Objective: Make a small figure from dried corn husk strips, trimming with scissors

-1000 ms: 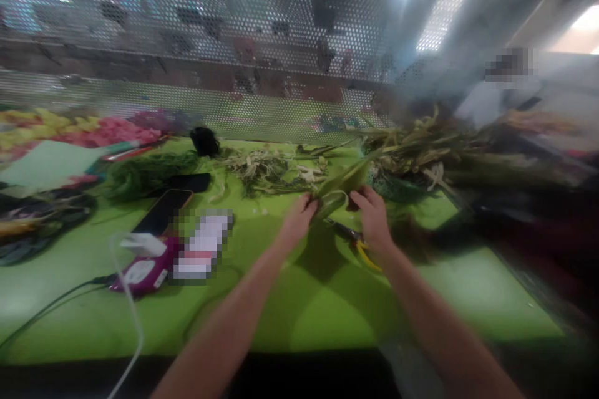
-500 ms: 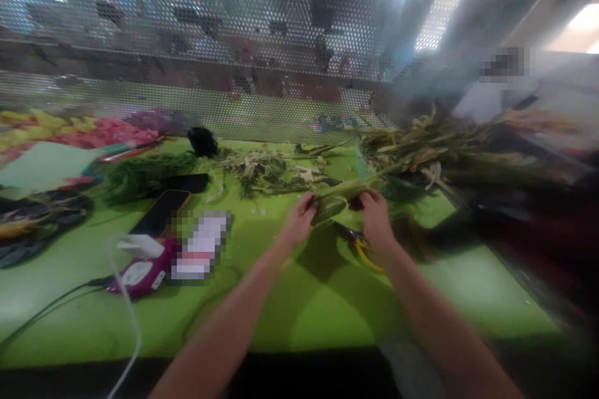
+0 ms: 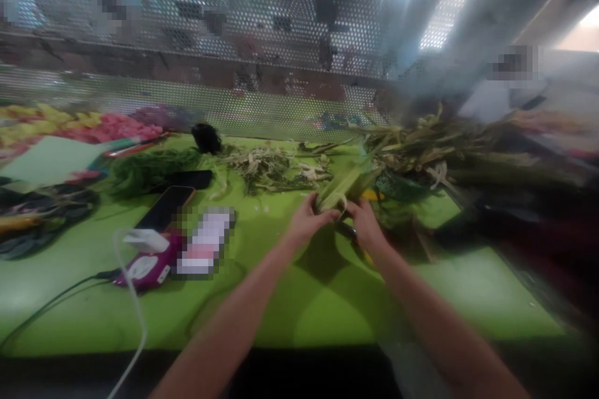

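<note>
My left hand (image 3: 307,222) and my right hand (image 3: 364,224) are closed together on the near end of a folded green leaf (image 3: 340,187), held just above the green table (image 3: 304,299). The leaf slants up and to the right toward a heap of stalks and leaves (image 3: 435,149). Under my right hand lie yellow-handled cutters (image 3: 362,252), mostly hidden by the hand.
Plant trimmings (image 3: 266,168) lie behind my hands. At the left are two phones (image 3: 166,207), a purple charger with a white cable (image 3: 140,265), green sprigs (image 3: 145,171) and pink and yellow flowers (image 3: 93,128). A perforated metal screen (image 3: 234,43) backs the table. A person (image 3: 505,93) stands at the right.
My two hands have drawn closer together on the leaf's near end. The leaf has tilted up to the right again after lying flatter half a second ago.
</note>
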{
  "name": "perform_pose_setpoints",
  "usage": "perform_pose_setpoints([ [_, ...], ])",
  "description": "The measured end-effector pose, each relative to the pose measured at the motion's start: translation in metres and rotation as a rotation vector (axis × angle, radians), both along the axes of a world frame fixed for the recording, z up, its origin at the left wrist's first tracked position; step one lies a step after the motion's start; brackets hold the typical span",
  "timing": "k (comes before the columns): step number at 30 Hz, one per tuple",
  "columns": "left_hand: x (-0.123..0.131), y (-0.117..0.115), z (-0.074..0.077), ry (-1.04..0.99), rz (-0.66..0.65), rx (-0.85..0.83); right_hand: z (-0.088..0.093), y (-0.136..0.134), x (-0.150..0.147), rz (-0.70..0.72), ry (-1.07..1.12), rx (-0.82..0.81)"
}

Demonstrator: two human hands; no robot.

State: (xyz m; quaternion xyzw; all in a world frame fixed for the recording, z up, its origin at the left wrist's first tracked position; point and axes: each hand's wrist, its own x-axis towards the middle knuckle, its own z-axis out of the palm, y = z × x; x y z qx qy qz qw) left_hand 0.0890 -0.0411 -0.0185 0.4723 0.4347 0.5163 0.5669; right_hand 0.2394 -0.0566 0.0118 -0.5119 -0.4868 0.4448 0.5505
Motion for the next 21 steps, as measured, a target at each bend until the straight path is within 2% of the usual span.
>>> perform_pose_setpoints([
  [3,0.000,-0.001,0.003,-0.087,0.024,-0.034,-0.004,-0.001,-0.004,0.006,0.013,-0.032],
  [7,-0.002,-0.003,0.006,-0.188,-0.008,-0.116,-0.010,0.004,-0.005,0.052,0.050,-0.075],
  [10,-0.002,-0.005,0.008,-0.151,-0.034,-0.036,-0.008,0.004,-0.004,0.081,0.146,-0.112],
  [14,0.002,-0.010,0.010,0.031,-0.055,0.201,0.000,-0.001,-0.002,0.057,0.131,-0.030],
  [16,0.006,-0.012,0.008,0.045,-0.079,0.256,0.002,-0.002,-0.002,0.039,0.070,0.029],
  [19,0.013,-0.013,0.002,-0.029,-0.214,0.211,-0.002,-0.001,-0.002,0.025,0.011,0.103],
  [21,0.015,-0.012,-0.001,-0.084,-0.214,0.150,-0.004,0.000,-0.003,0.011,-0.015,0.120],
])
